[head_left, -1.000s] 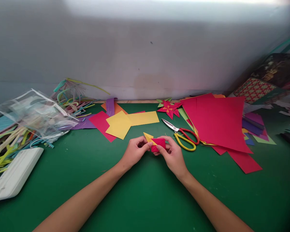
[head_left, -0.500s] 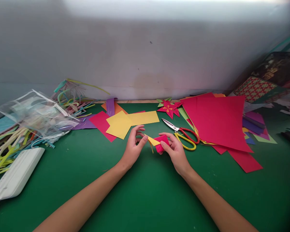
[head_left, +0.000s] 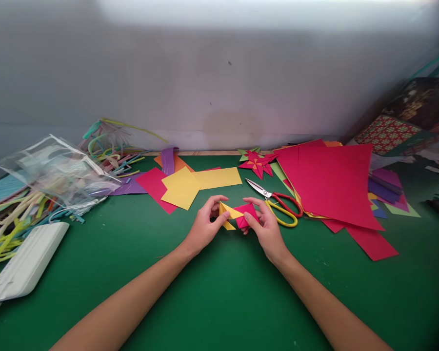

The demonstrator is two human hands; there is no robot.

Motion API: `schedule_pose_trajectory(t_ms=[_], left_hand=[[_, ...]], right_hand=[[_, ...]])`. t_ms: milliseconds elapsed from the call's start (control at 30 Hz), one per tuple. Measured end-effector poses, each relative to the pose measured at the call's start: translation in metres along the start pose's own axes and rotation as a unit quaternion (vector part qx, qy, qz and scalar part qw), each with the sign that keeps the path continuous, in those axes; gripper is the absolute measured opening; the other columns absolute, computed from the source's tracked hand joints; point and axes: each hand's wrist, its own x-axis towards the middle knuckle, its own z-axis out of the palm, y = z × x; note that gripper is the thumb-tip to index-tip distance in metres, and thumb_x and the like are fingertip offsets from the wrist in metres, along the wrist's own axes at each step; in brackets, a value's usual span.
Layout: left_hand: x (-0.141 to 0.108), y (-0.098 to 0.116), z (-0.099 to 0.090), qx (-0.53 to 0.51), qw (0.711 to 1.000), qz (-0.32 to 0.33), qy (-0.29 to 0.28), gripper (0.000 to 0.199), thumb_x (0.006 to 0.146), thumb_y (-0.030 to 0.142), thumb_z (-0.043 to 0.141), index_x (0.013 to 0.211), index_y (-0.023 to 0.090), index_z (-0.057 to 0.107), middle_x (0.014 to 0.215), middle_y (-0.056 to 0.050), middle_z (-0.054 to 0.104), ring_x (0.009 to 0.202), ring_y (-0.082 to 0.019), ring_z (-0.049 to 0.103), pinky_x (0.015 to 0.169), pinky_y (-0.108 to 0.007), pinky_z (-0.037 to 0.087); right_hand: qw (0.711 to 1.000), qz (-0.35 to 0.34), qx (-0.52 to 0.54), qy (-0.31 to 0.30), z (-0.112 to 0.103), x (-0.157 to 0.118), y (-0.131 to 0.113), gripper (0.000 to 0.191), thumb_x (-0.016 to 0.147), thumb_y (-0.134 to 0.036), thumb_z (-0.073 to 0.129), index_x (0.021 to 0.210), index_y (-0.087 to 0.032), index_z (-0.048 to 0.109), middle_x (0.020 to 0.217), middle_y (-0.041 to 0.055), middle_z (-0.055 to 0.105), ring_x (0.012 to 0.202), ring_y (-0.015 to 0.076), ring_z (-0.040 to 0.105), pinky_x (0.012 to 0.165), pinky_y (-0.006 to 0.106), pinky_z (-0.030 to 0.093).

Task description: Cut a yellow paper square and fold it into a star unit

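My left hand pinches a small folded yellow paper piece between thumb and fingers. A folded red paper piece is gripped in my right hand, its thumb pressed on the front. The yellow paper's pointed tip meets the red paper's left edge; whether it is tucked in or only lies over it I cannot tell. Both pieces are held up above the green tabletop. Just beyond my right hand lie scissors with one red and one yellow handle, their blades slightly apart or closed, too small to tell.
Yellow paper and red paper lie behind my left hand. A red paper flower rests near the wall, beside a stack of red sheets. At left are a clear plastic bag, bundled strips and a white device.
My left hand has come slightly down and right, and the yellow piece has turned so more of its folded face shows. The red piece has barely moved in my right hand.
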Motion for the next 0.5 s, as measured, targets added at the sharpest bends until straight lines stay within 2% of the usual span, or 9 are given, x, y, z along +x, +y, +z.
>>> schedule_pose_trajectory(t_ms=[100,167,233,300,400,500], left_hand=[[-0.0002,0.0023,0.0001,-0.004,1.000,0.022,-0.008,0.045,0.097,0.035,0.064,0.139,0.026,0.051,0.107,-0.006,0.068,0.097,-0.021,0.068,0.088,-0.032,0.055],[-0.0003,0.0029,-0.0005,-0.001,0.999,0.039,-0.016,0.041,0.096,0.036,0.065,0.135,0.025,0.058,0.115,-0.007,0.067,0.101,-0.021,0.067,0.090,-0.033,0.056],[0.0000,0.0022,-0.0014,0.002,0.999,0.045,-0.021,0.031,0.095,0.036,0.066,0.123,0.022,0.066,0.114,-0.007,0.068,0.100,-0.021,0.067,0.089,-0.033,0.056],[0.0011,0.0005,-0.0025,-0.002,0.999,0.045,-0.003,0.025,0.093,0.036,0.069,0.113,0.021,0.069,0.108,-0.006,0.069,0.096,-0.020,0.067,0.085,-0.030,0.056],[0.0030,-0.0016,-0.0034,-0.018,0.998,0.040,0.033,0.024,0.090,0.036,0.074,0.107,0.020,0.069,0.102,-0.005,0.068,0.089,-0.017,0.065,0.077,-0.027,0.055],[0.0034,-0.0018,-0.0032,-0.022,0.999,0.035,0.030,0.024,0.089,0.037,0.075,0.105,0.019,0.070,0.098,-0.004,0.068,0.086,-0.017,0.065,0.075,-0.026,0.055]], right_hand=[[0.999,0.017,0.043,-0.009,-0.0004,0.0003,-0.0023,0.039,0.095,-0.038,0.069,0.132,-0.028,0.060,0.075,0.0001,0.068,0.062,0.0173,0.061,0.058,0.028,0.052],[0.996,0.029,0.083,-0.026,-0.0012,0.0005,-0.0045,0.029,0.096,-0.038,0.068,0.122,-0.026,0.067,0.082,0.0016,0.068,0.064,0.0155,0.060,0.059,0.028,0.053],[0.990,0.036,0.121,-0.064,-0.0023,0.0004,-0.0070,0.022,0.096,-0.037,0.066,0.113,-0.024,0.069,0.099,0.0048,0.069,0.075,0.0166,0.064,0.064,0.029,0.055],[0.984,0.032,0.137,-0.111,-0.0031,0.0005,-0.0087,0.027,0.092,-0.031,0.070,0.118,-0.026,0.067,0.119,0.0067,0.066,0.095,0.0211,0.065,0.076,0.033,0.059],[0.987,0.002,0.095,-0.133,-0.0027,0.0018,-0.0066,0.050,0.085,-0.021,0.076,0.131,-0.031,0.060,0.137,0.0060,0.058,0.117,0.0253,0.060,0.088,0.038,0.060],[0.995,-0.037,0.014,-0.090,-0.0019,0.0041,0.0008,0.040,0.089,-0.021,0.071,0.127,-0.031,0.064,0.134,0.0061,0.060,0.116,0.0255,0.062,0.089,0.037,0.060]])
